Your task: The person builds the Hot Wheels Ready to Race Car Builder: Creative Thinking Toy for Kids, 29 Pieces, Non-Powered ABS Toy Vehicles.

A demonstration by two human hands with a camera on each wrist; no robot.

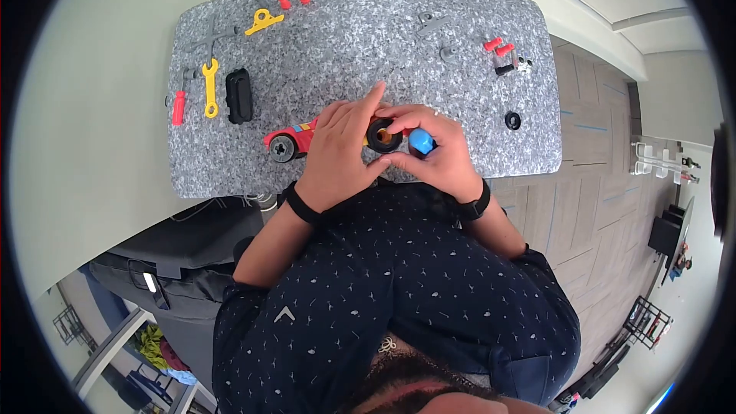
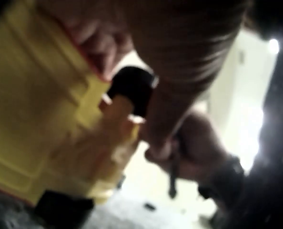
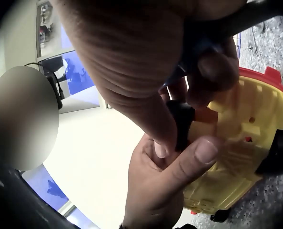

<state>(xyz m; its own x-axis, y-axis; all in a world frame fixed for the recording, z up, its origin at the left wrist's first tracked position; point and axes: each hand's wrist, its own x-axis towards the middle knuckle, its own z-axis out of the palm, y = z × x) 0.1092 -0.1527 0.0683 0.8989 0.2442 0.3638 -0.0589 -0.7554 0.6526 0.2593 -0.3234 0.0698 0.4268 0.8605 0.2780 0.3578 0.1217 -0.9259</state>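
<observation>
A red toy car (image 1: 300, 138) with a yellow underside (image 3: 237, 138) is tilted in my left hand (image 1: 337, 155), which grips its body; the left thumb rests by the underside in the right wrist view. Thumb and fingers of my right hand (image 1: 443, 155) pinch a black wheel (image 1: 384, 136) at the car's right end, its hub side showing orange. A blue-handled tool (image 1: 421, 141) is tucked in the right palm, its dark shaft (image 2: 172, 183) sticking out in the left wrist view. Whether the wheel is seated on the car, I cannot tell.
On the speckled table (image 1: 345, 38) lie a yellow wrench (image 1: 210, 89), a red screwdriver (image 1: 179, 107), a black part (image 1: 239, 96) and a yellow piece (image 1: 264, 22) at left. Red pieces (image 1: 498, 47) and a small black ring (image 1: 513, 120) lie at right.
</observation>
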